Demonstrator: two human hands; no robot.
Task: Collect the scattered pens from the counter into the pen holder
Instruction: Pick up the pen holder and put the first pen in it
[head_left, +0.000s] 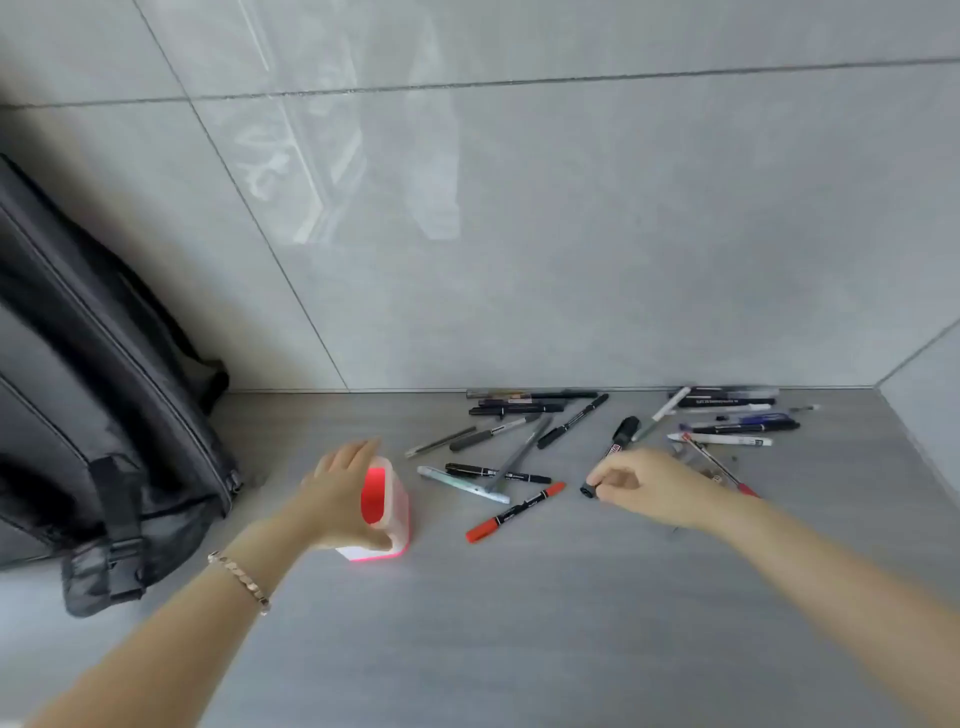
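Two bare hands work over a grey bench. The right hand (641, 488) has its fingers (605, 475) pinched narrow around the near end of a thick black marker (615, 449), whose far end angles away from the fingertips toward the wall. Whether the marker has left the bench cannot be told.

The left hand (340, 499) wraps its fingers (358, 452) around a white pen holder (387, 512) with a red inside, steadying it upright; no pen shows inside it.

Between the two sets of fingers lie a red marker (514, 512), a pale blue pen (462, 484) and a slim black pen (496, 473), all loose. Beyond the right fingertips, against the wall, many more pens are scattered (727, 421). Left of the holder, a dark backpack (93, 415) leans against the tiled wall.

This looks like the first pickup. The next move calls for lifting the marker, carrying it leftward, tipping it upright and dropping it into the holder's opening.
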